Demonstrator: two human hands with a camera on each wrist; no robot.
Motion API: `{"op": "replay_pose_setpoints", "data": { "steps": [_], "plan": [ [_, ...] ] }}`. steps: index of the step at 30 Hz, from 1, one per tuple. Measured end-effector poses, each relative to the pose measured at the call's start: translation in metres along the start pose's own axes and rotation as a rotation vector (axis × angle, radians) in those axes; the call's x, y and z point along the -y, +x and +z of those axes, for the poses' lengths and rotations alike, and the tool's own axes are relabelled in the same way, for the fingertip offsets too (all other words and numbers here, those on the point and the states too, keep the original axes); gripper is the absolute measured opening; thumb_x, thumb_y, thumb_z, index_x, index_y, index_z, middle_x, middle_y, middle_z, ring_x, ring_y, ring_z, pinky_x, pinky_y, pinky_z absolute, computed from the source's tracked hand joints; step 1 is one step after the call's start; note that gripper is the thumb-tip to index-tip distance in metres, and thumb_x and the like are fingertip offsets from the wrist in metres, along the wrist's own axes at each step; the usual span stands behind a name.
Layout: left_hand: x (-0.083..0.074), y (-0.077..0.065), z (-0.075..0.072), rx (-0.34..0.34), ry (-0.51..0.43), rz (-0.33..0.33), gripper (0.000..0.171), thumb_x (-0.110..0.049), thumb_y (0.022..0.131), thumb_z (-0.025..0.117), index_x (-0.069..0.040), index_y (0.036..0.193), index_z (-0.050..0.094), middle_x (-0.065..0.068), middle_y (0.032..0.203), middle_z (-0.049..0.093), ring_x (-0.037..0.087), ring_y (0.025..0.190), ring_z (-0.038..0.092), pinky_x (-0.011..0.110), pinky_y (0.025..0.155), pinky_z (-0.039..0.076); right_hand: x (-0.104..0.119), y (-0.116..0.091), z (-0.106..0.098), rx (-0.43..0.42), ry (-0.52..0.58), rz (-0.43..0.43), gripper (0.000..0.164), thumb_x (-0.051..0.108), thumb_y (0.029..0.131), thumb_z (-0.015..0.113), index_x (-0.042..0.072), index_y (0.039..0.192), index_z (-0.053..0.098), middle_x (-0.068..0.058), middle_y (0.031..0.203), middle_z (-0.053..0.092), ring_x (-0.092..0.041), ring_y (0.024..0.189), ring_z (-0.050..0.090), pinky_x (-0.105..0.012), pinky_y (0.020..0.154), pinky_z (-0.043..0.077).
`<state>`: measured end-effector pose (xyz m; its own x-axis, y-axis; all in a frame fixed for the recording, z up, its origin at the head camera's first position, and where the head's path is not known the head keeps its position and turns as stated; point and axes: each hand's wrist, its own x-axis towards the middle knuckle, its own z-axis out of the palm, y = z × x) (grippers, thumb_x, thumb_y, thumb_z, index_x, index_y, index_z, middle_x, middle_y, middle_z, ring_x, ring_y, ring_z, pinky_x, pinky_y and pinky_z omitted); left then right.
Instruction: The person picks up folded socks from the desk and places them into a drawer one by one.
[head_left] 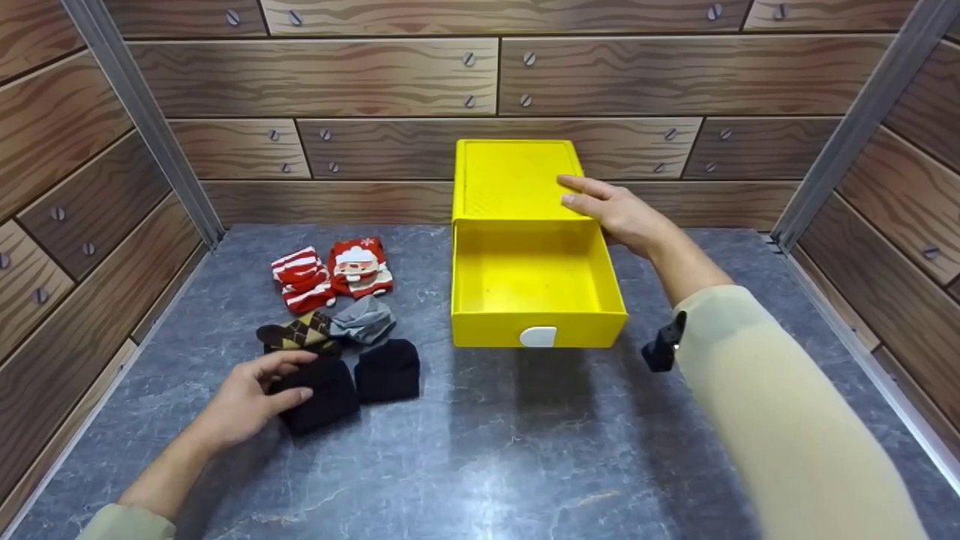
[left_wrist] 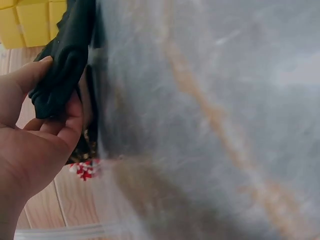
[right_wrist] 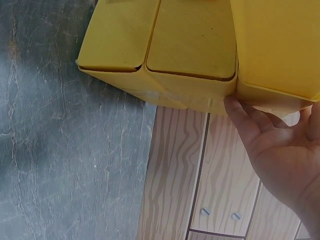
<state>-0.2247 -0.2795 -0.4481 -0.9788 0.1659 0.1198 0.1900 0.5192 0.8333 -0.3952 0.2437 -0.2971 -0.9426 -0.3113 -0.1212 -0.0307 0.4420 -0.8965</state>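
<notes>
My left hand (head_left: 251, 397) pinches the edge of a folded black sock (head_left: 326, 397) between thumb and fingers; the left wrist view shows the same black sock (left_wrist: 65, 60) in its grip. A second folded black sock (head_left: 388, 371) lies just right of it. Above them are a brown argyle sock (head_left: 306, 330) and a grey sock (head_left: 365, 320). My right hand (head_left: 630, 217) rests against the top and right side of a yellow drawer box (head_left: 517, 176), fingers extended. Its drawer (head_left: 480, 330) is pulled out toward me, with a bare interior and a white handle (head_left: 538, 337).
Farther back on the left lie a red-and-white striped sock (head_left: 302, 279) and a red Santa sock (head_left: 360, 266). Wood-patterned walls (head_left: 390, 150) enclose the grey marbled table (head_left: 480, 450) at the back and both sides.
</notes>
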Motion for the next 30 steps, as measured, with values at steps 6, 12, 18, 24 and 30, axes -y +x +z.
{"op": "replay_pose_setpoints", "data": {
  "steps": [6,12,18,24,30],
  "plan": [
    [-0.012,0.003,-0.015,-0.015,-0.013,-0.028,0.043,-0.009,0.094,0.082,-0.009,0.135,0.069,0.017,0.121,0.071,0.029,0.109,0.068,0.027,0.084,0.057,0.002,0.0,-0.001,-0.01,-0.024,0.004,0.074,0.055,0.106,0.059,0.031,0.169,0.029,-0.012,0.173,0.027,-0.033,0.148,0.045,-0.056,0.112,0.046],
    [-0.024,0.007,-0.024,-0.007,-0.093,-0.049,0.042,-0.008,0.095,0.081,-0.004,0.135,0.067,0.02,0.119,0.071,0.025,0.101,0.071,0.03,0.078,0.061,0.003,0.0,-0.002,-0.01,-0.026,-0.004,0.073,0.054,0.106,0.059,0.03,0.169,0.031,-0.012,0.173,0.027,-0.034,0.148,0.044,-0.056,0.112,0.046],
    [-0.038,0.009,-0.032,-0.019,-0.063,-0.062,0.037,-0.013,0.096,0.081,-0.004,0.129,0.066,0.02,0.118,0.069,0.027,0.098,0.069,0.03,0.076,0.06,0.002,0.001,0.0,-0.013,-0.022,-0.009,0.072,0.054,0.106,0.059,0.03,0.169,0.031,-0.012,0.172,0.029,-0.033,0.147,0.045,-0.055,0.112,0.046],
    [-0.048,0.015,-0.035,-0.031,0.006,-0.042,0.029,-0.016,0.096,0.082,-0.004,0.118,0.067,0.016,0.113,0.069,0.028,0.094,0.067,0.029,0.075,0.056,-0.001,0.0,0.001,-0.016,-0.014,0.004,0.072,0.053,0.106,0.059,0.03,0.169,0.031,-0.011,0.172,0.029,-0.032,0.146,0.047,-0.054,0.112,0.047],
    [-0.055,0.021,-0.035,-0.043,0.004,-0.006,0.021,-0.014,0.094,0.083,-0.003,0.107,0.071,0.009,0.105,0.071,0.023,0.089,0.063,0.028,0.074,0.054,-0.001,-0.001,0.001,-0.011,-0.002,-0.002,0.071,0.052,0.107,0.059,0.03,0.169,0.031,-0.012,0.172,0.029,-0.033,0.146,0.046,-0.055,0.112,0.046]
  ]
}}
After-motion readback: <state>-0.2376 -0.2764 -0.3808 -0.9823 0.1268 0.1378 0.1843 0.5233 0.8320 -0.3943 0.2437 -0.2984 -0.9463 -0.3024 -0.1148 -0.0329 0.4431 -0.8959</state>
